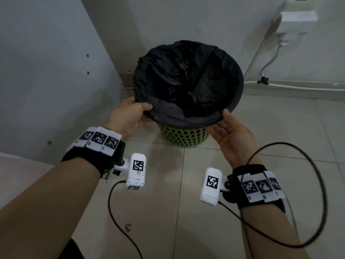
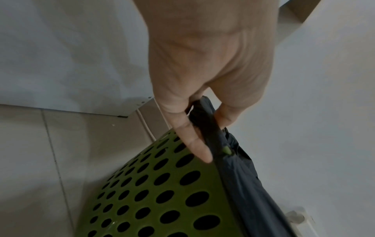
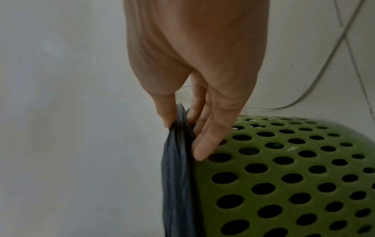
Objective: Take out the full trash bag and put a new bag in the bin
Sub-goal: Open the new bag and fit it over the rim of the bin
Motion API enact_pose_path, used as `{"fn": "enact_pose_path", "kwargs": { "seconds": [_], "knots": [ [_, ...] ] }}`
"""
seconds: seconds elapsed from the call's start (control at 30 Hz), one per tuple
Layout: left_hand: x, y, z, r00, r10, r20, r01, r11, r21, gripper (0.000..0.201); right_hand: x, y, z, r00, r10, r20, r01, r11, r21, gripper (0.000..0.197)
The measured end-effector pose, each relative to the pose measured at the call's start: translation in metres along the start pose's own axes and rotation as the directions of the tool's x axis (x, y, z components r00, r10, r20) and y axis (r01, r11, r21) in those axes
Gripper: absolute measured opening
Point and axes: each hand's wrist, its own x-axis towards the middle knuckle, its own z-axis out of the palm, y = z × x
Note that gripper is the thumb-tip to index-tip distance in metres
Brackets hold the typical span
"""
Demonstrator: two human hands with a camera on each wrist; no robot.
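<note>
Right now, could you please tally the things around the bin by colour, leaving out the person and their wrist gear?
Green: 1, the bin.
Black: 1, the trash bag.
White: 2, the wall socket block and the cable.
Total: 4.

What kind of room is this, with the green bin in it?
Probably an indoor corner of a home or small office; I can't tell which. The perforated green bin lined with a black trash bag stands on a pale tiled floor, beside a plain wall carrying a white power adapter.

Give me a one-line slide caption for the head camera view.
Both hands, left hand and right hand, grip the black bag at the green bin rim.
</note>
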Motion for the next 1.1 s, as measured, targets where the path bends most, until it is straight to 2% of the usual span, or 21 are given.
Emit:
{"fn": "enact_pose_path", "kwargs": {
  "seconds": [0.17, 0.33, 0.43, 0.57, 0.73, 0.83, 0.9, 0.97, 1.03, 1.1],
  "knots": [
    [0.000, 0.001, 0.001, 0.999, 0.051, -0.006, -0.051, 0.998, -0.028, 0.028, 0.003, -0.003, 0.005, 1.000, 0.022, -0.016, -0.022, 1.000, -0.013, 0.007],
    [-0.007, -0.013, 0.010, 0.999, 0.051, -0.001, -0.051, 0.995, -0.085, 0.031, 0.001, 0.003, 0.010, 0.999, 0.045, 0.007, -0.045, 0.999, 0.014, 0.009],
    [-0.005, -0.014, 0.014, 0.998, 0.053, -0.029, -0.056, 0.991, -0.121, 0.036, -0.004, -0.004, 0.010, 0.996, 0.085, 0.010, -0.085, 0.995, 0.049, 0.020],
    [-0.001, -0.012, 0.013, 0.998, 0.026, -0.053, -0.036, 0.978, -0.207, 0.038, -0.009, -0.010, 0.013, 0.981, 0.183, 0.069, -0.190, 0.975, 0.115, 0.011],
    [-0.001, -0.013, 0.012, 0.993, 0.025, -0.116, -0.067, 0.925, -0.374, 0.029, -0.012, 0.005, 0.024, 0.984, 0.134, 0.118, -0.147, 0.982, 0.115, 0.010],
    [-0.005, -0.022, 0.015, 0.991, -0.001, -0.131, -0.034, 0.963, -0.266, 0.047, -0.012, 0.012, 0.027, 0.987, 0.111, 0.117, -0.112, 0.994, 0.003, 0.009],
    [-0.007, -0.026, 0.014, 0.987, 0.017, -0.163, -0.040, 0.989, -0.142, 0.043, -0.014, 0.014, 0.025, 0.982, 0.152, 0.111, -0.140, 0.984, -0.109, 0.010],
    [-0.006, -0.022, 0.007, 0.979, 0.057, -0.196, -0.067, 0.997, -0.049, 0.036, -0.013, 0.013, 0.019, 0.983, 0.171, 0.058, -0.160, 0.973, -0.168, 0.022],
    [-0.004, -0.014, -0.001, 0.980, 0.080, -0.184, -0.080, 0.997, 0.006, 0.035, -0.010, 0.010, 0.014, 0.991, 0.135, -0.006, -0.135, 0.981, -0.139, 0.038],
    [-0.004, -0.011, -0.006, 0.985, 0.084, -0.149, -0.083, 0.996, 0.011, 0.032, -0.008, 0.007, 0.016, 0.994, 0.106, -0.015, -0.106, 0.991, -0.083, 0.037]
  ]
}}
